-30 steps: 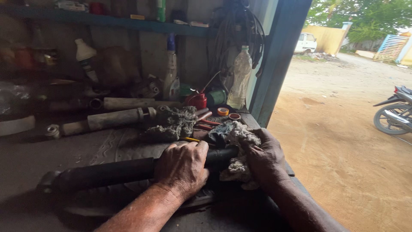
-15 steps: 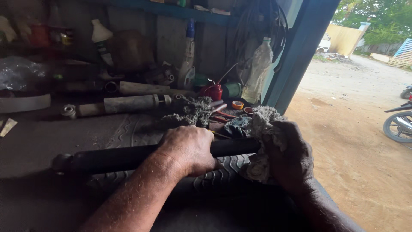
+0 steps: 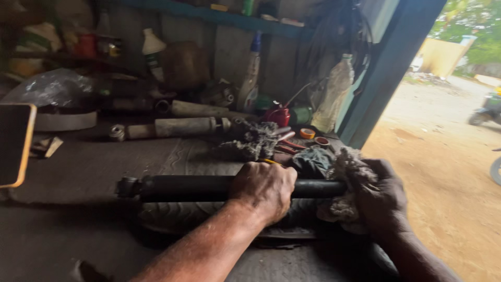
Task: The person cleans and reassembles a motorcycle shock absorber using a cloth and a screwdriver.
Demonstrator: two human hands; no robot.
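Two hands, left [image 3: 263, 189] and right [image 3: 383, 196], work one black tube [image 3: 198, 187] near me, with two grey cylinders [image 3: 182, 127] farther back, three plastic bottles [image 3: 250, 70] along the far wall, and one red oil can [image 3: 277, 115].

A roadside repair workshop, open to a dirt yard; a grimy workbench [image 3: 78, 172] carries worn shock absorbers [image 3: 172, 127], greasy rags [image 3: 253, 140] and a red oil can [image 3: 278, 115]; bottles [image 3: 249, 73] crowd the wall shelf [image 3: 219, 16]; a parked motorbike [image 3: 488, 107] stands outside.
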